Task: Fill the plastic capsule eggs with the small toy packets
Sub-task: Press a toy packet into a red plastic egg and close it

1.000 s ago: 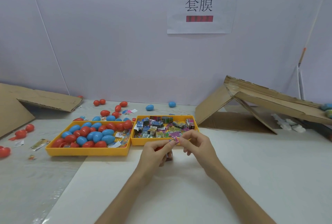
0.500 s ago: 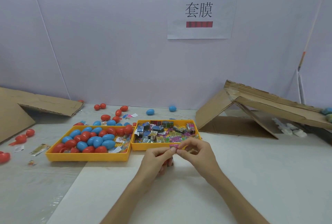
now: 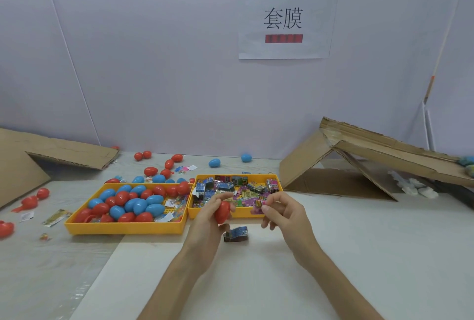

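My left hand (image 3: pixel 209 219) grips a red capsule egg (image 3: pixel 222 212) just in front of the packet tray. To its right, my right hand (image 3: pixel 283 213) pinches a small pink toy packet (image 3: pixel 258 204) between thumb and fingertips. A blue folded packet (image 3: pixel 236 234) lies on the white table between my wrists. One yellow tray (image 3: pixel 123 228) holds several red and blue eggs (image 3: pixel 138 205). The other yellow tray (image 3: pixel 278 182) holds several colourful packets (image 3: pixel 228 187).
Loose red and blue eggs (image 3: pixel 164 168) and scraps lie behind and left of the trays. A bent cardboard ramp (image 3: pixel 364 155) stands at the right, flat cardboard (image 3: pixel 51 152) at the left. A paper sign (image 3: pixel 284 19) hangs on the wall.
My hands have drawn apart: the left now shows the red egg in its grip, the right holds the pink packet away from it. The blue packet on the table has come into view.
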### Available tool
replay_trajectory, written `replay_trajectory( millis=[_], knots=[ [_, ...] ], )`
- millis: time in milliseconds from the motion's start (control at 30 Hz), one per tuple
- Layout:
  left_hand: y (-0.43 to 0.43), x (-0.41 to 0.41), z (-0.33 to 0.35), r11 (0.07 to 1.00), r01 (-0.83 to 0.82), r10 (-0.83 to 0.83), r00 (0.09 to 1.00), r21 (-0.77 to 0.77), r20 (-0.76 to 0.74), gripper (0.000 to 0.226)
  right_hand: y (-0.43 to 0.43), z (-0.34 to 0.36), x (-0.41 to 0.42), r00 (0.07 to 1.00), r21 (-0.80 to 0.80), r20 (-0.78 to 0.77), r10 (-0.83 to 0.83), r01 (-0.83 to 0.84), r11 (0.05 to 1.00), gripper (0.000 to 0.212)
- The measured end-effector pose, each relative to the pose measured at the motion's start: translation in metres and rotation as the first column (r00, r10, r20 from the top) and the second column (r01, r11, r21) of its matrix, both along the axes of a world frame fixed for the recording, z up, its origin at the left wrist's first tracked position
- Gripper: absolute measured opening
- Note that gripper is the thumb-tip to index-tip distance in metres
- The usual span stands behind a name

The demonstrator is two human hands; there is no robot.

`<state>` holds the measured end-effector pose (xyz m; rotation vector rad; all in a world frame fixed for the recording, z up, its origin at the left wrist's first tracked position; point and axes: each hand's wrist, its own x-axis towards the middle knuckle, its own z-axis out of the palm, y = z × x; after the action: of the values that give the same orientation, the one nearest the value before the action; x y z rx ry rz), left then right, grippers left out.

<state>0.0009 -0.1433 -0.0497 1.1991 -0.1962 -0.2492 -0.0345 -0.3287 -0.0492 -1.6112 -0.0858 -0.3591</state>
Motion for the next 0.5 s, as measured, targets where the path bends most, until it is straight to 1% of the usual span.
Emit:
replay_trajectory(
  millis=[67, 167, 233, 333, 400, 500],
  knots=[
    [0.002, 0.0012, -0.0001, 0.999, -0.037, 0.037, 0.999, 0.003, 0.018, 0.029, 0.0004, 0.0001, -0.0012, 1.0, -0.007, 0.018, 0.002, -0.002, 1.0, 0.008],
    [0.0037, 0.0005, 0.002, 0.998, -0.018, 0.019, 1.0, -0.068, 0.02, 0.024, -0.0003, 0.0021, -0.002, 1.0, 0.009, 0.016, 0.023, -0.023, 1.0, 0.009],
    [0.0035, -0.0015, 0.0027, 0.996, -0.025, 0.028, 0.999, -0.083, 0.027, 0.024, -0.0002, 0.0028, -0.0022, 0.999, 0.017, 0.01, 0.045, -0.045, 0.999, 0.009],
    [0.0026, -0.0007, 0.0006, 0.985, -0.077, 0.076, 0.997, -0.156, -0.013, 0.024, -0.0002, 0.0013, -0.0022, 0.997, 0.006, 0.003, 0.077, -0.077, 0.997, 0.007],
    [0.0027, 0.0003, 0.0008, 0.977, -0.083, 0.077, 0.996, -0.196, -0.039, 0.026, -0.0003, 0.0005, -0.0026, 0.995, 0.001, -0.007, 0.099, -0.099, 0.995, 0.007],
    [0.0027, -0.0007, 0.0029, 0.982, -0.076, 0.07, 0.997, -0.175, -0.036, 0.029, 0.0005, 0.0012, -0.0031, 0.993, 0.009, -0.01, 0.12, -0.12, 0.993, 0.006]
  ],
)
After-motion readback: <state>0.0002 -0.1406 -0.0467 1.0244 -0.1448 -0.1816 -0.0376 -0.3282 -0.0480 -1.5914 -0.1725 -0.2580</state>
